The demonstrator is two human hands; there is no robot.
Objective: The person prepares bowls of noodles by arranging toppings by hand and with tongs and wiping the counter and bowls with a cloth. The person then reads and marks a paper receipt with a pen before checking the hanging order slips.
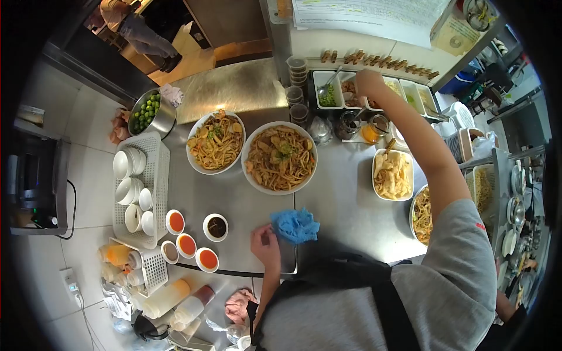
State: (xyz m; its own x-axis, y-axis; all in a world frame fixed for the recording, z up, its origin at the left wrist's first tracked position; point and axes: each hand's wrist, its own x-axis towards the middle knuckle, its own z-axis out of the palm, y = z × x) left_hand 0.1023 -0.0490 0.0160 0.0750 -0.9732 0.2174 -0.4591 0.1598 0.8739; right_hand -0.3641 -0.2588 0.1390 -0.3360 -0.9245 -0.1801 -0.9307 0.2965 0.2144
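My right hand (370,85) reaches over the row of topping tubs at the back, above a tub of brownish bits (350,92). Its fingertips are hidden, so I cannot tell whether they grip anything. Close to the table's front edge, my left hand (266,245) has curled fingers with nothing visible in them. Beside it lies a crumpled blue cloth (294,226). Two large white bowls of noodles stand ahead: a left noodle bowl (216,143) and a right noodle bowl (280,158) with green bits on top.
Small cups of red sauce (187,245) and a dark sauce cup (215,227) sit left. A basket of white bowls (163,181) and a pot of green limes (158,120) stand beyond. To the right are a tub of pale yellow strips (392,175) and another noodle bowl (420,216).
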